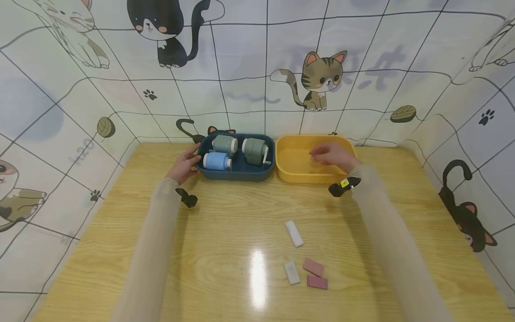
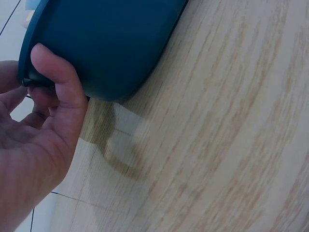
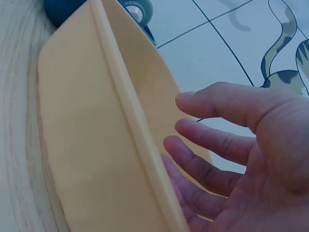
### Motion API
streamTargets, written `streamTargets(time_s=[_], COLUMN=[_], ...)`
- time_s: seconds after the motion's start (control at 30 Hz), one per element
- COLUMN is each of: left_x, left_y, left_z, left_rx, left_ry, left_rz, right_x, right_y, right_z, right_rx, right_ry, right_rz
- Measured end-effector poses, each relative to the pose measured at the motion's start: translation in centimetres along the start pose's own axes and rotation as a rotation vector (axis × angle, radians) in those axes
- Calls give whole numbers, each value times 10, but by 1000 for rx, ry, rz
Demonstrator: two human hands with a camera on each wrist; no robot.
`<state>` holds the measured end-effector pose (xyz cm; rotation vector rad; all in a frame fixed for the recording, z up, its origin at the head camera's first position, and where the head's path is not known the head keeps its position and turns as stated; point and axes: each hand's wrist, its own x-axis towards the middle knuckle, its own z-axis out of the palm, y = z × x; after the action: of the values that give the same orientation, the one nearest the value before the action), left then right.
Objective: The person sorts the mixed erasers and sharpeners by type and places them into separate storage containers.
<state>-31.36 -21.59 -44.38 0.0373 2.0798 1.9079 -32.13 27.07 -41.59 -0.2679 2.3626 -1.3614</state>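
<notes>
At the left end of the dark blue bin (image 1: pixel 237 175), my left hand (image 1: pixel 185 164) grips the rim, its thumb against the outer wall in the left wrist view. Inside that bin lie a light blue crank sharpener (image 1: pixel 217 161), a grey-green one (image 1: pixel 223 144) behind it and a darker green one (image 1: pixel 254 151) with a white crank at the right. My right hand (image 1: pixel 334 156) hovers over the right part of the yellow bin (image 1: pixel 293 177). In the right wrist view its fingers (image 3: pixel 212 137) are loosely bent and apart, with nothing visible between thumb and forefinger.
On the wooden table (image 1: pixel 225 232), nearer the front, lie a long white block (image 1: pixel 294 233), a shorter white block (image 1: pixel 292 273) and two pink blocks (image 1: pixel 313 267), all small and flat. A cat-patterned sheet (image 1: pixel 241 67) stands behind both bins, which sit side by side.
</notes>
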Motion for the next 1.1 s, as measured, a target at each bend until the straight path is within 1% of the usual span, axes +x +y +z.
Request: streamTargets(time_s=[0.07, 0.13, 0.3, 0.43, 0.6, 0.7, 0.83, 0.97, 1.1], left_x=[-2, -1, 9, 15, 15, 7, 7, 16, 17], left_y=[3, 1, -10, -17, -18, -8, -6, -17, -19], left_z=[2, 1, -4, -6, -6, -2, -1, -7, -8], left_rx=[4, -4, -22, -11, -3, 1, -20, -28, -8], left_ry=[-1, 4, 23, 25, 22, 12, 7, 26, 34], left_rz=[-1, -4, 0, 17, 20, 7, -10, 1, 12], right_x=[-3, -5, -12, -19, -30, -38, -48, -54, -60], right_y=[-1, -3, -7, -14, -23, -28, -34, -35, -36], right_z=[1, 2, 3, 5, 12, 17, 22, 25, 31], right_rx=[-1, 2, 2, -24, -81, -140, -211, -233, -287], right_ry=[-11, -20, -41, -56, -84, -112, -166, -220, -248], right_rz=[-15, -34, -83, -120, -160, -172, -175, -204, -253])
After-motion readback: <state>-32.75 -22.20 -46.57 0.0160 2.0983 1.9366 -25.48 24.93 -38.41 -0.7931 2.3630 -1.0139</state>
